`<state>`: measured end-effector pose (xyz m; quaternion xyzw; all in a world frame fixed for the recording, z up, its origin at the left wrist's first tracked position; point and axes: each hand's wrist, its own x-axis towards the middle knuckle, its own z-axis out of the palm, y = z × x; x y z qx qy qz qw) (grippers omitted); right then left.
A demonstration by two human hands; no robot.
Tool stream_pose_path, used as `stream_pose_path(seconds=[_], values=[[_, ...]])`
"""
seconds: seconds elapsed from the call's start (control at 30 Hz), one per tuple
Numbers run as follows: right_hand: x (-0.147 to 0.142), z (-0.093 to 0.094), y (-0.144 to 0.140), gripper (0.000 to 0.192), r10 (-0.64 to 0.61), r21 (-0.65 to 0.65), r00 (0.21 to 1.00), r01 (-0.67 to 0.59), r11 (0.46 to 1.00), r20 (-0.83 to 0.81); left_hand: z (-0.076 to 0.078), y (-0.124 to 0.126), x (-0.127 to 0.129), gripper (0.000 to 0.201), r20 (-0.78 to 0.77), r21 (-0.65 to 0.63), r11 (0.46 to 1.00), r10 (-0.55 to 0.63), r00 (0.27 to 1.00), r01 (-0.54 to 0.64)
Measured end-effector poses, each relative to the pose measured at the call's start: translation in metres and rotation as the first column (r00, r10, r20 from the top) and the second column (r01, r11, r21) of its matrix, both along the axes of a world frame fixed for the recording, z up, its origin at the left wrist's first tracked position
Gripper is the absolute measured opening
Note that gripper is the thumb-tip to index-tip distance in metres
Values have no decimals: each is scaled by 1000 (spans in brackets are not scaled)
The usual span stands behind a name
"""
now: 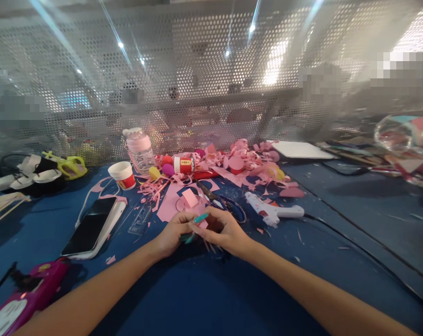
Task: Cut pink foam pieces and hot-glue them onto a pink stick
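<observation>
Both my hands meet at the middle of the table's near part. My left hand (176, 233) is closed, its thumb and fingers pinching a small pink and teal piece (200, 218). My right hand (228, 231) is curled around the same piece from the other side. What it is made of, and its full shape, are hidden by my fingers. Just beyond my hands lie a pink sheet with cut-outs (167, 205) and a small pink block (190, 198). Scissors (218, 198) with dark blue handles rest behind my right hand.
A white glue gun (272, 210) lies at right, its black cord trailing off. Pink scraps (235, 161) heap before the perforated screen (211, 60). On the left are a paper cup (122, 175), bottle (140, 151), phone (90, 226) and magenta device (32, 294).
</observation>
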<state>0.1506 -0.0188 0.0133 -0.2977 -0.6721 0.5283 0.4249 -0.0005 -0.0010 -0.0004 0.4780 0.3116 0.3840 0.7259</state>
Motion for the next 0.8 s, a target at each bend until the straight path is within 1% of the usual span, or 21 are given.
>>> stream_pose_path(seconds=[0.1, 0.2, 0.27, 0.33, 0.4, 0.47, 0.53, 0.6, 0.67, 0.73, 0.8], values=[[-2, 0, 1, 19, 25, -22, 997, -26, 999, -67, -3, -4, 2, 25, 31, -1, 1000, 22, 999, -22], [-1, -2, 2, 21, -13, 30, 999, 14, 999, -37, -5, -8, 5, 28, 19, 32, 995, 92, 996, -92], [1, -4, 3, 22, -75, 112, 996, 68, 991, 53, -6, -11, 6, 29, 21, 69, 989, 130, 991, -132], [3, -4, 3, 22, -152, 254, 975, 107, 961, 163, -4, -12, 7, 28, 24, 110, 984, 138, 990, -140], [5, -3, 2, 21, -246, 426, 934, 119, 897, 258, -1, -13, 8, 28, 11, 166, 979, 120, 993, -120], [6, -1, 1, 19, -350, 586, 881, 107, 803, 318, 2, -13, 8, 27, -27, 239, 966, 107, 994, -98], [6, 0, 0, 16, -428, 699, 837, 78, 711, 342, 3, -13, 7, 27, -64, 295, 950, 126, 990, -102], [5, 1, 0, 14, -470, 767, 819, 58, 639, 330, 3, -14, 7, 29, -96, 331, 936, 159, 983, -119], [5, 2, 0, 13, -498, 806, 814, 65, 588, 298, 2, -15, 7, 31, -126, 356, 925, 185, 975, -129], [5, 2, -1, 14, -521, 834, 814, 84, 545, 258, 2, -16, 7, 33, -147, 367, 920, 201, 968, -136], [5, 2, -1, 14, -530, 848, 816, 99, 521, 230, 3, -18, 7, 34, -161, 359, 923, 205, 966, -136]])
